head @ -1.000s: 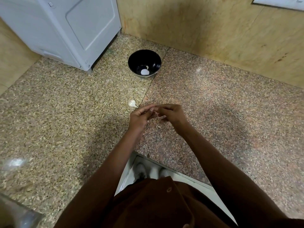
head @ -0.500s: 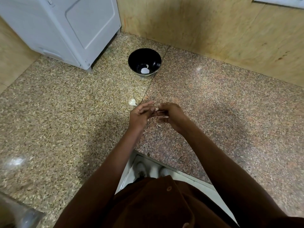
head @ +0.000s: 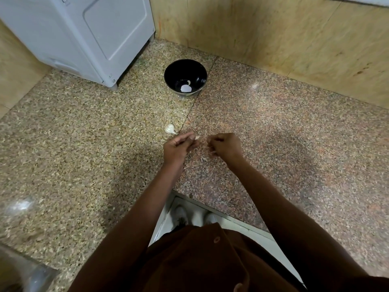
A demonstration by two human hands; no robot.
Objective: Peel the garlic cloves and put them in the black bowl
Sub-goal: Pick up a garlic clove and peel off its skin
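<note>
My left hand [head: 179,147] pinches a small garlic clove [head: 197,138] between thumb and fingertips; only its pale tip shows. My right hand [head: 226,145] is just to the right of it, fingers curled, apparently pinching a thin strip of skin that is too small to make out. An unpeeled piece of garlic [head: 169,129] lies on the counter just beyond my left hand. The black bowl [head: 168,75] stands farther back at the counter seam, with a pale peeled clove [head: 186,88] in its bottom.
Small scraps of garlic skin [head: 203,159] lie on the speckled granite counter [head: 84,144] under my hands. A grey appliance [head: 84,34] stands at the back left. Wooden wall panels [head: 273,32] close off the back. The counter's front edge [head: 210,205] is near my body.
My hands were joined around the clove; now they have pulled apart, the right hand moving right and away from the left, which keeps the clove.
</note>
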